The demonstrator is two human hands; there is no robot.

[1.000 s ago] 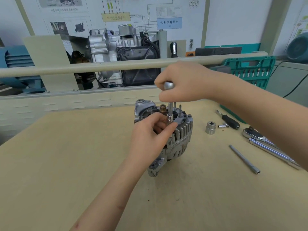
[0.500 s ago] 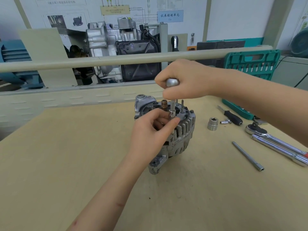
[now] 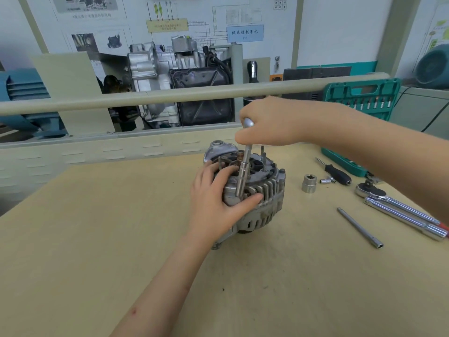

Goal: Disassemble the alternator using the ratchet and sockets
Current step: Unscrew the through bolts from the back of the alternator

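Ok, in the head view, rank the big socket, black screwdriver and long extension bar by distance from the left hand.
1. Big socket, right of the alternator, nearest the left hand.
2. Extension bar, front right.
3. Black screwdriver, behind the socket, close to the bar's rank.

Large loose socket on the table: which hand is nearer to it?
Right. The right hand holds the driver tool above the alternator, up and left of the large socket. The left hand grips the alternator's far side from it.
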